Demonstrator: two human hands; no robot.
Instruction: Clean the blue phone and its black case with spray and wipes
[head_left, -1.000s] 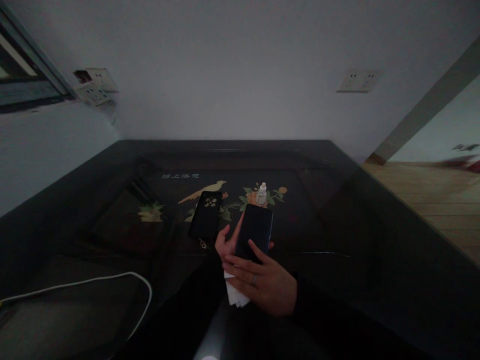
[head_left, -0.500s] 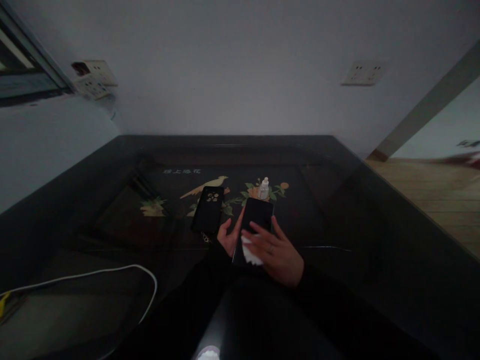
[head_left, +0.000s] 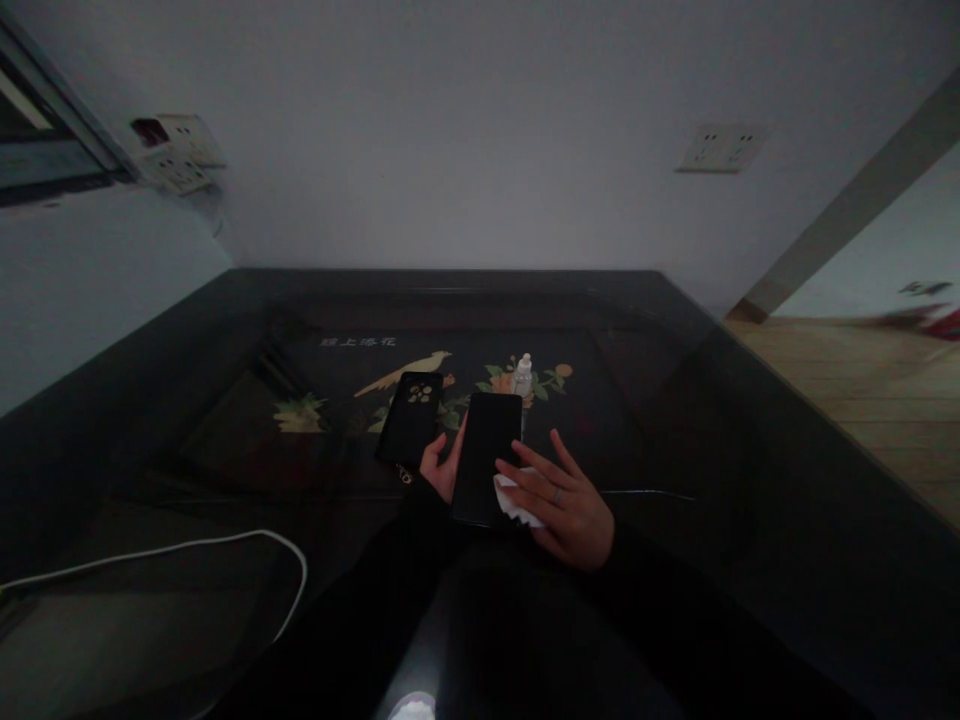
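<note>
A dark smartphone (head_left: 486, 450) faces up in front of me, its screen black. My left hand (head_left: 443, 468) grips it along its left edge, the thumb showing beside it. Over the lower right of the screen lies my right hand (head_left: 566, 505), fingers partly spread, with a white wipe (head_left: 517, 500) pinned beneath them against the glass. A ring is on one of its fingers. Left of the phone rests a black phone case (head_left: 410, 418) with round camera cut-outs and a small charm at its lower end. Behind the phone stands a small white-capped bottle (head_left: 523, 374).
The dark glossy table (head_left: 675, 400) bears a printed bird and flowers. A white cable (head_left: 165, 549) curves across its left front. Wall sockets (head_left: 721, 148) sit on the wall behind, and a window (head_left: 52, 160) is at the left.
My right hand and the wipe have slid slightly right and toward the phone's lower right edge. The phone stands a little further left and more upright in view; the whole view has shifted slightly.
</note>
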